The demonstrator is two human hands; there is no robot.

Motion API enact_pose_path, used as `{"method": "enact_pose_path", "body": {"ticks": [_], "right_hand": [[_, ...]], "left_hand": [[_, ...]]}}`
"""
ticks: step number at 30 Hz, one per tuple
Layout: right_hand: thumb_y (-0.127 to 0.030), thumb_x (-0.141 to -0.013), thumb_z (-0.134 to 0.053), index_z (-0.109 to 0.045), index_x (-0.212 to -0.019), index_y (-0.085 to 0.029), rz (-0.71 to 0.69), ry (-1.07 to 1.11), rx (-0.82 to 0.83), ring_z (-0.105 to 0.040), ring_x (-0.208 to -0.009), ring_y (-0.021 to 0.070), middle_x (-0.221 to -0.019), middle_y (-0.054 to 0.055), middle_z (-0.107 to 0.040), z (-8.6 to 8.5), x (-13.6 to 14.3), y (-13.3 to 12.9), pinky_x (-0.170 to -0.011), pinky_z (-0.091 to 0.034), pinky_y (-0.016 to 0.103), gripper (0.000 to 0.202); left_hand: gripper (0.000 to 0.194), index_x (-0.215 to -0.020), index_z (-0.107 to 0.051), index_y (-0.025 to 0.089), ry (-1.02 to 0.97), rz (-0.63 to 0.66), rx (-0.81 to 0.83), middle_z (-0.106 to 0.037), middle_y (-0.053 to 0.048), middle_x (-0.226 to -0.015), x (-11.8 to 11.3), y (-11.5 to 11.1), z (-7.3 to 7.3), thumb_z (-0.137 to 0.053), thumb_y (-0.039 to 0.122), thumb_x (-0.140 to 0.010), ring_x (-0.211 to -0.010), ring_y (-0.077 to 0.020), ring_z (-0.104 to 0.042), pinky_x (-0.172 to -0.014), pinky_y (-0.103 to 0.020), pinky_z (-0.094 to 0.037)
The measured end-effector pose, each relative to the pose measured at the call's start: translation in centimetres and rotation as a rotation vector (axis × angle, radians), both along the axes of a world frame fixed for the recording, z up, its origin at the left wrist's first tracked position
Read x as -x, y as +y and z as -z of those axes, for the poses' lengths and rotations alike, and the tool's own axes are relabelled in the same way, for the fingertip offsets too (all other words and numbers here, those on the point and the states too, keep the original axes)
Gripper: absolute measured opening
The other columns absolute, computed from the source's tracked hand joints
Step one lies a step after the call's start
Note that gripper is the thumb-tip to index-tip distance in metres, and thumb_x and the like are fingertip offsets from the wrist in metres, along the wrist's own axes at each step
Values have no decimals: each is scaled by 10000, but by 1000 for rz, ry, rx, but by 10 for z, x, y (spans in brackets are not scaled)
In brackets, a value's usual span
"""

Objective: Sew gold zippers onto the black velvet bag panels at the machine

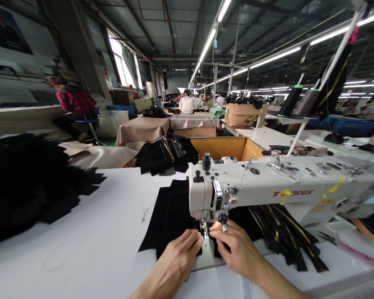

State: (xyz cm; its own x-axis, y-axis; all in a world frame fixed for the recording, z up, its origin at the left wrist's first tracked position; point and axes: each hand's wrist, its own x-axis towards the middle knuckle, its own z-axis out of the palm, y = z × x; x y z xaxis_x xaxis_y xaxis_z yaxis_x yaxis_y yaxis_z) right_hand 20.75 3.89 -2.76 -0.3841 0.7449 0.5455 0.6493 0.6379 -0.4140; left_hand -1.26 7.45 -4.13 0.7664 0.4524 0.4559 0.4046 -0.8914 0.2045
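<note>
Under the head of a white sewing machine (237, 187) lies a piece of black fabric (168, 216), flat on the worktable. My left hand (182, 251), its fingers bent and pressed together, grips the fabric just left of the presser foot (206, 231). On the other side of the foot, my right hand (235, 245) is closed with thumb and fingers on the black fabric; the fingertips are partly hidden by the machine's parts. A bundle of black zipper strips (279, 232) with gold teeth lies right of my right hand, under the machine arm.
A tall heap of black fabric pieces (34, 182) covers the table's left side. Pink-handled scissors (350, 249) lie at the right. Black pieces with a zipper (166, 153) sit beyond the table edge. Thread cones (291, 101) stand behind the machine. A person in a checked shirt (76, 101) sits far left.
</note>
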Motion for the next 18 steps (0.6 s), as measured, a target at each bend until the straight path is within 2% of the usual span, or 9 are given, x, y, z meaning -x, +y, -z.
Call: {"method": "enact_pose_path", "body": {"ticks": [9,18], "right_hand": [[-5,-883,-429,-639,-977,-174,4,29,-38,-590,-898,233,-913,81,-648,2,-1,1,-805,-513,390,285],[22,-836,-452,-624,-1003,-188,-29,8,-69,-577,-942,239,-981,67,-670,-2,1,1,-843,-490,406,318]], "left_hand": [[400,-1045,-497,170,63,-25,-73,-601,-82,-986,-2,-2,-3,-315,-77,-788,-879,-219,-611,-742,-319,-602],[300,-1088,-492,162,67,-38,-37,-582,-71,-959,-3,-6,-11,-344,-20,-901,-855,-218,-601,-728,-328,-582]]}}
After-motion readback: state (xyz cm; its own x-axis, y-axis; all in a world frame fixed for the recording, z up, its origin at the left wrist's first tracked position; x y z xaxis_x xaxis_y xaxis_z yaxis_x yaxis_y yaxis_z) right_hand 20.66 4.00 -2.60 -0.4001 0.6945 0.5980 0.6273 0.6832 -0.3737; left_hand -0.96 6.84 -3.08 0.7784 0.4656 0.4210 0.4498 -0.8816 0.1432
